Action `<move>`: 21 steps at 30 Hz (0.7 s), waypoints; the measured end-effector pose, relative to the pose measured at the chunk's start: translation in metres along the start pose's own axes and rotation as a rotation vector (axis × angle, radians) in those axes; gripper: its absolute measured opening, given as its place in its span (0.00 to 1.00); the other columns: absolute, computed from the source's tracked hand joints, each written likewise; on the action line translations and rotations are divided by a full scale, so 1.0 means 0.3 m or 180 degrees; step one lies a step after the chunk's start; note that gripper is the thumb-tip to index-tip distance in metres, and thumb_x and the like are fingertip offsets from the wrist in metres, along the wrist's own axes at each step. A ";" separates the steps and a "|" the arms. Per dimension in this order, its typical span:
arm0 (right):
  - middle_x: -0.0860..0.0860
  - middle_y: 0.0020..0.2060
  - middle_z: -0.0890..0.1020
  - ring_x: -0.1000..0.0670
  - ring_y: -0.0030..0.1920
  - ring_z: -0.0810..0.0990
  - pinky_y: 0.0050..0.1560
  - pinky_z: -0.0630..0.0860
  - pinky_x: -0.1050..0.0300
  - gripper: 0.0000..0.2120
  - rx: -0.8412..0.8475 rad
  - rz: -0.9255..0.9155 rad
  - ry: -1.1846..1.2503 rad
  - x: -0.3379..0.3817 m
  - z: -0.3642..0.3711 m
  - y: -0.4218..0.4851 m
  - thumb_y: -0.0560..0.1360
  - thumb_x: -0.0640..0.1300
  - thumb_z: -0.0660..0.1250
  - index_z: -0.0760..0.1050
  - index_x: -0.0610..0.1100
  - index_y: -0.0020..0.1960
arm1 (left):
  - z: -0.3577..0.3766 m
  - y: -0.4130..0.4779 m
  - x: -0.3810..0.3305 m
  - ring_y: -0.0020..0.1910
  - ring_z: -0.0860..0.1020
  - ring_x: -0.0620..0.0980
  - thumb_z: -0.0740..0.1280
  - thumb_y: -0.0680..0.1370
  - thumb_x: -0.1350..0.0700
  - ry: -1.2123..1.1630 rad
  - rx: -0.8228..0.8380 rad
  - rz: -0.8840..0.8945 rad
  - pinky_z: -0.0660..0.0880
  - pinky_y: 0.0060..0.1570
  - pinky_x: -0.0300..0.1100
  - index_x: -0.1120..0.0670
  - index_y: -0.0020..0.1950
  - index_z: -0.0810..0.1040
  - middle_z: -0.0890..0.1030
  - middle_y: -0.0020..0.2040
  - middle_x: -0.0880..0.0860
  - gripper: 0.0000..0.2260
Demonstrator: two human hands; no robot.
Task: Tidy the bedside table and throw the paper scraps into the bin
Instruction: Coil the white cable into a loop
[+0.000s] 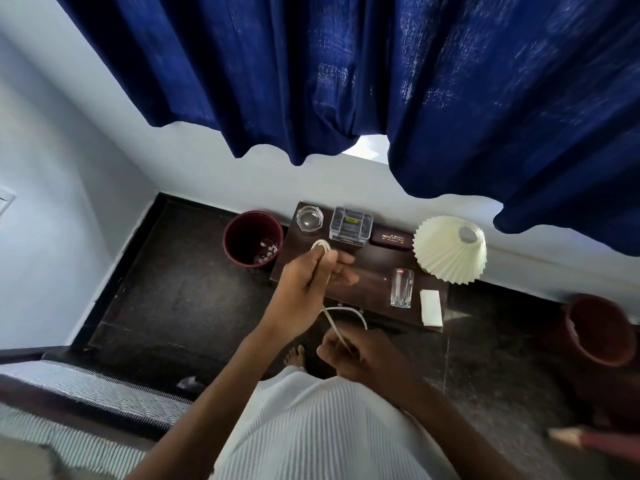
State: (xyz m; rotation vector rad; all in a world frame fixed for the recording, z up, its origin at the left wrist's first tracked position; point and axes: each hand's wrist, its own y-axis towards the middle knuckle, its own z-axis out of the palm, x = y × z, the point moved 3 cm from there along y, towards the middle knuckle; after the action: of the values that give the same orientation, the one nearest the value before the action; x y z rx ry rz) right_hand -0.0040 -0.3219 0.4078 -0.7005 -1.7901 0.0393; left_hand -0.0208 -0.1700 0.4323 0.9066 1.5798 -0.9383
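Observation:
A white cable [348, 311] runs between both hands above the dark wooden bedside table [374, 268]. My left hand [310, 275] holds several coiled loops of it over the table's left part. Nearer me, off the table's front edge, my right hand [360, 355] pinches the cable's loose end. Left of the table on the floor stands the dark red bin [251, 237], with paper scraps [266, 251] at its bottom.
The table carries a glass ashtray [310, 218], a clear organiser box [350, 225], a dark spectacle case [391, 239], a pleated cream lampshade [448, 249], a drinking glass [401, 287] and a folded white paper [431, 306]. A brown pot [599, 330] stands right; blue curtain [346, 64] hangs above; bed [86, 403] at left.

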 end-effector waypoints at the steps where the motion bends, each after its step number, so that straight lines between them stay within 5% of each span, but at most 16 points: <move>1: 0.61 0.30 0.78 0.60 0.32 0.77 0.36 0.70 0.70 0.09 -0.0058 -0.0130 -0.0119 0.028 -0.031 -0.007 0.79 0.49 0.67 0.75 0.51 0.41 | 0.001 -0.007 0.027 0.45 0.86 0.45 0.56 0.85 0.55 0.0392 0.0053 0.0035 0.82 0.50 0.44 0.63 0.55 0.79 0.87 0.43 0.53 0.15; 4: 0.56 0.26 0.77 0.54 0.28 0.75 0.31 0.65 0.67 0.13 -0.0175 -0.0419 -0.0544 0.122 -0.151 -0.004 0.79 0.51 0.67 0.78 0.48 0.38 | 0.026 -0.052 0.087 0.35 0.82 0.46 0.58 0.85 0.51 0.0963 0.0404 0.0170 0.79 0.39 0.49 0.61 0.46 0.75 0.81 0.38 0.47 0.15; 7: 0.54 0.29 0.82 0.54 0.29 0.78 0.31 0.70 0.62 0.12 -0.0463 -0.0593 -0.0662 0.159 -0.250 0.030 0.75 0.56 0.71 0.81 0.49 0.39 | 0.073 -0.106 0.067 0.31 0.77 0.48 0.53 0.86 0.55 -0.0171 0.0717 -0.0354 0.75 0.37 0.40 0.63 0.44 0.75 0.79 0.33 0.53 0.18; 12: 0.51 0.33 0.84 0.50 0.35 0.82 0.39 0.77 0.53 0.12 -0.1257 -0.0429 0.0410 0.055 -0.260 0.122 0.68 0.54 0.78 0.81 0.46 0.40 | 0.074 -0.118 0.013 0.27 0.70 0.50 0.48 0.86 0.49 -0.1211 0.0746 -0.0915 0.74 0.34 0.40 0.64 0.46 0.81 0.70 0.27 0.57 0.28; 16: 0.40 0.32 0.81 0.44 0.35 0.80 0.41 0.78 0.40 0.18 -0.0977 0.0116 0.1537 -0.073 -0.098 0.145 0.74 0.64 0.68 0.79 0.49 0.42 | 0.069 -0.105 -0.008 0.25 0.66 0.48 0.52 0.85 0.49 -0.1901 0.0810 -0.1070 0.71 0.31 0.42 0.61 0.42 0.81 0.65 0.25 0.51 0.25; 19: 0.50 0.30 0.82 0.56 0.32 0.79 0.38 0.75 0.55 0.14 -0.0697 0.0102 0.1012 -0.100 0.002 0.098 0.81 0.54 0.62 0.78 0.49 0.42 | 0.054 -0.072 -0.028 0.27 0.70 0.48 0.55 0.84 0.49 -0.2335 0.0465 -0.0857 0.74 0.34 0.41 0.60 0.46 0.82 0.68 0.27 0.52 0.22; 21: 0.54 0.28 0.79 0.59 0.29 0.77 0.36 0.74 0.60 0.13 -0.0383 0.0141 0.0524 -0.102 0.041 0.055 0.81 0.52 0.64 0.76 0.50 0.39 | 0.041 -0.040 -0.015 0.30 0.75 0.49 0.54 0.85 0.50 -0.1959 0.0156 -0.0707 0.78 0.39 0.42 0.61 0.51 0.82 0.73 0.30 0.53 0.21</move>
State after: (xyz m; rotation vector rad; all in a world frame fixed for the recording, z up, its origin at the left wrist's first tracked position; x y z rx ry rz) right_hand -0.0025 -0.3191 0.3711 -0.8063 -1.6290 -0.0947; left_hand -0.0261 -0.1866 0.4364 0.4113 1.1374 -1.2714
